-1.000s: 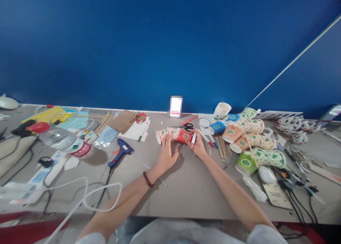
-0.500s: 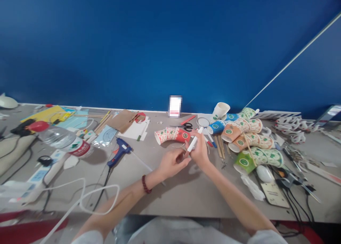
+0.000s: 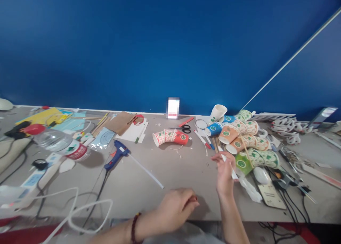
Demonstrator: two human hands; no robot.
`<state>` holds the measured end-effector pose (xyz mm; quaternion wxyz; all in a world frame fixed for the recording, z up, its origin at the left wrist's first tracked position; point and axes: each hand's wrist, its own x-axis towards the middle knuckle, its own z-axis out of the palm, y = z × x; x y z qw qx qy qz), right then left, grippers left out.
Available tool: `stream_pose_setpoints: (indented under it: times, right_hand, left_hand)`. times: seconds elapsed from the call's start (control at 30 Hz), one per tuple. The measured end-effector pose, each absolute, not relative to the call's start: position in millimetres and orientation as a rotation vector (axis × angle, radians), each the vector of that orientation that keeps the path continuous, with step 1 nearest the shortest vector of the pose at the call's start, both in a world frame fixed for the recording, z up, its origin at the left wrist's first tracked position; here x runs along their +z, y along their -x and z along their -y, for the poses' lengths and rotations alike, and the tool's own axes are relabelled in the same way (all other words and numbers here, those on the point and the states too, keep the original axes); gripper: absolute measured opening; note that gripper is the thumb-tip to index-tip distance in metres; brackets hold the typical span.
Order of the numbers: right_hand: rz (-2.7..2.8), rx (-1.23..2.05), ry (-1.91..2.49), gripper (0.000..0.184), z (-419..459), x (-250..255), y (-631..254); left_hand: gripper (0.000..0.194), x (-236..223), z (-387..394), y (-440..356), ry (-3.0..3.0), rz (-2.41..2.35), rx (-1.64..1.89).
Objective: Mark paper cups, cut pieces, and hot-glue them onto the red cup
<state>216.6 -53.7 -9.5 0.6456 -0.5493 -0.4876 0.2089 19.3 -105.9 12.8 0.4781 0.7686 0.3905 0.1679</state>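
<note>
My right hand is closed around a slim white marker, held slanting beside the green paper cup. Low at the table's front, my left hand has its fingers curled together. A small reddish spot shows at its fingertips, too little to name. Beyond both hands lies a curved chain of red-patterned paper cups, touched by neither. Black-handled scissors are just behind it. A red-capped marker and a blue-capped marker lie to its right.
More joined paper cups crowd the right side, near a phone-like slab and black cables. Leftward are a blue glue gun with a glue stick, a plastic bottle, a power strip and a looping white cable.
My hands have moved apart. The right one has carried the white marker rightward to the green cup, while the left has drawn back toward the table's front edge. The red cups now show fully.
</note>
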Motion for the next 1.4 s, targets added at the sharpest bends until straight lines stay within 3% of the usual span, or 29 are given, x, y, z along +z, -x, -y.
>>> stream_pose_setpoints:
  times: [0.1, 0.17, 0.27, 0.37, 0.83, 1.13, 1.4]
  right_hand:
    - [0.868, 0.857, 1.084, 0.036, 64.0, -3.4, -205.4]
    - [0.856, 1.041, 0.988, 0.031, 69.3, 4.0, -193.3]
    - [0.851, 1.241, 0.917, 0.023, 73.7, 12.3, -178.3]
    - [0.876, 1.348, 0.949, 0.030, 74.7, 13.0, -170.6]
    - [1.013, 1.455, 1.143, 0.036, 75.5, 10.8, -169.0]
    - [1.311, 1.305, 1.278, 0.061, 80.9, 4.2, -166.8]
    - [1.208, 1.383, 1.195, 0.060, 84.6, -8.4, -162.8]
  left_hand:
    - [0.014, 3.9, 97.0, -12.1, -1.693, -1.105, 0.612]
    - [0.015, -1.7, 88.5, -7.5, -1.540, -1.164, 0.770]
    - [0.011, -5.7, 79.5, -2.0, -1.384, -1.177, 0.947]
    - [0.011, -2.7, 76.1, 1.1, -1.387, -1.215, 1.020]
    - [0.011, 6.9, 78.1, 0.9, -1.556, -1.218, 1.010]
    - [0.015, 11.9, 85.1, -0.2, -2.057, -1.097, 1.076]
    - [0.017, 23.4, 82.2, -5.1, -2.357, -1.096, 1.105]
